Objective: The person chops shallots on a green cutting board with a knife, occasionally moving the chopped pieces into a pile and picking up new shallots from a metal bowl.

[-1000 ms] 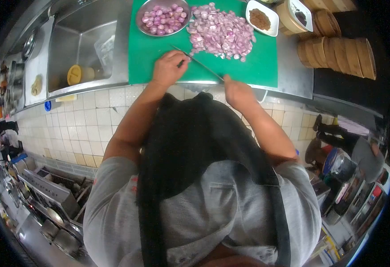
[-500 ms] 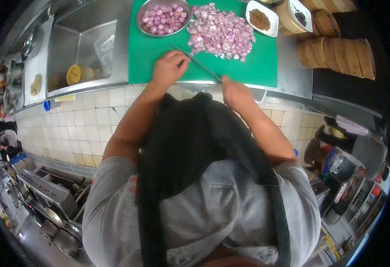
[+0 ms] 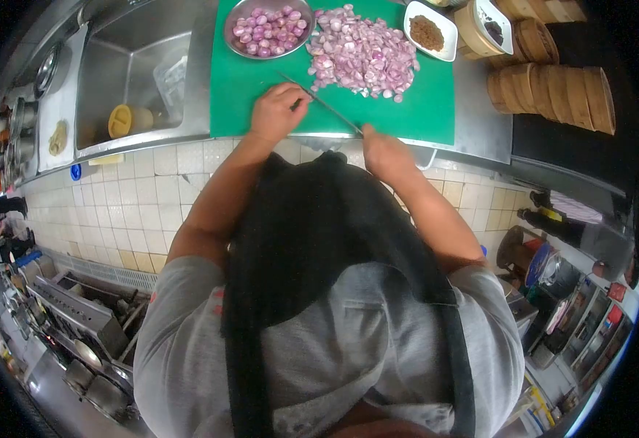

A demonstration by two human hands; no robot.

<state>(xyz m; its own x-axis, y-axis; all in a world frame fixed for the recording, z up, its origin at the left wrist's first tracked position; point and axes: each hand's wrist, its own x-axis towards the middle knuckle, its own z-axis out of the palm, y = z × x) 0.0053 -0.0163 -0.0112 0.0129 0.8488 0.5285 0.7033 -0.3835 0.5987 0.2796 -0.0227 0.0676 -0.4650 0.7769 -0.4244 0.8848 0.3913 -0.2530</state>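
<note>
My right hand is wrapped round the handle of a knife at the front edge of the green cutting board. The blade slants up and left across the board. Curled fingers of my left hand press together beside the blade near its tip; what they hold is too small to name. Behind the blade lies a wide pile of sliced shallots. A metal bowl of whole peeled shallots stands at the board's back left.
White dish with brown contents at the board's back right; stacked bamboo steamers farther right. A sink with a yellow-lidded container is left. Another person stands at the far right; stoves lie behind on the left.
My hands and the knife have barely moved. The other person at the far right has shifted slightly.
</note>
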